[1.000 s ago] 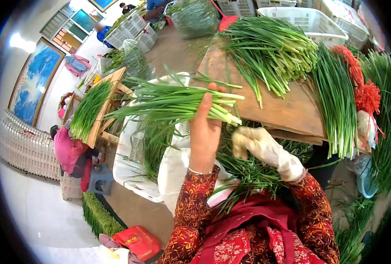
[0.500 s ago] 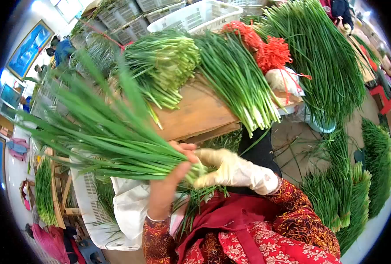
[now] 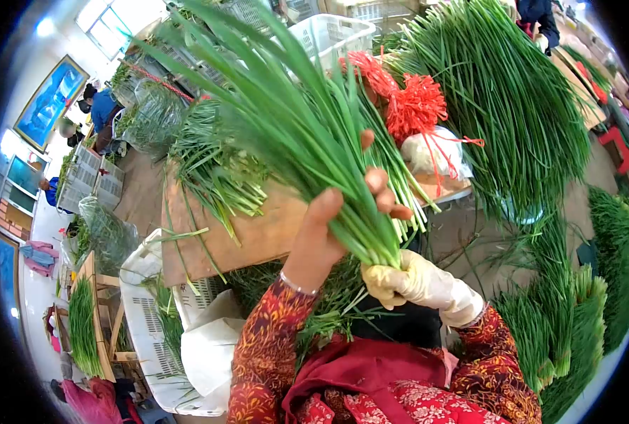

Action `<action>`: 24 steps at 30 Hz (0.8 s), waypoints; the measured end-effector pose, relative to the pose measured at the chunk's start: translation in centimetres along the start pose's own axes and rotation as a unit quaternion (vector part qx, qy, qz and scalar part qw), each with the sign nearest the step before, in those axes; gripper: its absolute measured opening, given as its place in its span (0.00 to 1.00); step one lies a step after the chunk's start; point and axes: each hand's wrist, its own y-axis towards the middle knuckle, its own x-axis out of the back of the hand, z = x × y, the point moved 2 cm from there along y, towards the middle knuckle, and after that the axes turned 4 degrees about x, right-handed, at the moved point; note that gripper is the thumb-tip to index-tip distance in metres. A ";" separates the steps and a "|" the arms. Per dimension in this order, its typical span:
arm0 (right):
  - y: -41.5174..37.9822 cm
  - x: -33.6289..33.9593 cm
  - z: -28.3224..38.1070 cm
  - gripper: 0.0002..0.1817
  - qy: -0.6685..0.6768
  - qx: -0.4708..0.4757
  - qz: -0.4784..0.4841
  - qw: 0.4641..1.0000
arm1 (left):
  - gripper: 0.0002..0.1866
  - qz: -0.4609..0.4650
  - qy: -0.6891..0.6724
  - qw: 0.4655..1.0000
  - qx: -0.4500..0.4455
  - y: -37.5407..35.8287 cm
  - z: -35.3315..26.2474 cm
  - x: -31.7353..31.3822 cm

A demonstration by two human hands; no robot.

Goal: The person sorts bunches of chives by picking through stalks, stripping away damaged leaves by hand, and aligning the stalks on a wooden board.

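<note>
A bunch of garlic chives point(image 3: 286, 131) slants up and to the left over the wooden board point(image 3: 261, 230), its pale cut ends low on the right. My bare left hand point(image 3: 325, 230) is wrapped round the lower stalks, some fingertips showing on the far side. Just below, my right hand point(image 3: 417, 283), in a cream glove, is closed around the stem ends. Looser chives point(image 3: 219, 169) lie on the board to the left. Another bunch point(image 3: 406, 187) lies partly hidden behind the held one. Cut scraps point(image 3: 328, 318) hang near my apron.
Red plastic ties point(image 3: 415, 109) and a white bundle point(image 3: 431, 154) sit beyond my hands. A large chive heap point(image 3: 498, 106) stands at right, with more bunches point(image 3: 572, 332) on the floor. A white crate point(image 3: 141, 311) is at left. People point(image 3: 104, 109) are in the background.
The bunch has swung from pointing left to more upright, moving rightward with both hands. My right hand has gone down to the stem ends. The view has shifted slightly.
</note>
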 end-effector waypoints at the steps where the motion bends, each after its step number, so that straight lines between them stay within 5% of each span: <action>1: -0.4 0.3 0.3 0.17 0.014 -0.017 -0.038 0.999 | 0.39 -0.012 -0.007 1.000 -0.011 0.9 0.0 0.2; 8: -1.8 5.0 0.0 0.18 -0.113 -0.041 -0.210 0.970 | 0.22 -0.131 0.044 0.979 -0.148 8.8 -3.1 6.5; 10: -1.1 6.7 -0.2 0.20 -0.158 -0.041 -0.228 0.960 | 0.18 -0.246 0.209 0.944 -0.072 9.9 -3.4 9.7; 12: -0.1 7.6 -0.6 0.21 -0.180 -0.084 -0.222 0.955 | 0.24 -0.392 0.434 0.811 -0.028 10.0 -4.0 13.8; 14: 0.1 7.8 -0.7 0.21 -0.159 -0.081 -0.220 0.959 | 0.34 -0.493 0.581 0.634 -0.133 8.1 -4.3 14.1; 15: 0.1 7.8 -0.8 0.21 -0.134 -0.077 -0.215 0.964 | 0.41 -0.419 0.575 0.689 -0.140 6.9 -4.7 13.9; 18: 0.2 7.7 -0.6 0.22 -0.152 -0.090 -0.209 0.962 | 0.32 -0.246 0.745 0.551 -0.284 4.4 -2.5 7.7; 22: -0.1 7.4 0.0 0.22 -0.152 -0.093 -0.222 0.959 | 0.15 0.087 0.886 0.434 -0.138 4.0 3.8 5.6; 24: -1.0 7.3 0.9 0.23 -0.167 -0.129 -0.227 0.951 | 0.16 0.091 0.894 0.428 -0.092 4.5 4.5 7.6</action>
